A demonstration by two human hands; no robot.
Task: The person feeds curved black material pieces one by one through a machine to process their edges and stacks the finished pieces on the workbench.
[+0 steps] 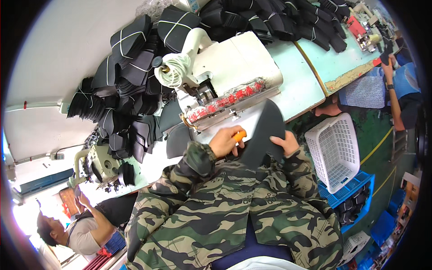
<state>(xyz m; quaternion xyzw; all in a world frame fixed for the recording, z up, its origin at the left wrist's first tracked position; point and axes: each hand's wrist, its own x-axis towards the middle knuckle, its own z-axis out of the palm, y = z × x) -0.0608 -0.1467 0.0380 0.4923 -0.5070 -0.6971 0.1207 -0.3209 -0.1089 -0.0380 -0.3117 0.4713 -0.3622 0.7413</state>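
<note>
My right hand (286,144) grips a black curved flat piece (265,130) by its edge, thumb on its face. The piece stands tilted in front of my chest, just off the front edge of the sewing table. My left hand (224,142) is closed around a small orange thing (240,136), perhaps a tool's handle; the rest of it is hidden. Those fingers are close to the black piece's left edge; whether they touch it I cannot tell. Just beyond both hands stands a cream sewing machine (238,63) with a coil of white cord (174,71) hung on it.
Tied bundles of black pieces (130,40) are heaped left of and behind the machine. A white plastic basket (335,148) rests on a blue crate (366,193) to my right. A person (85,225) works at the left, another (405,85) at the far right.
</note>
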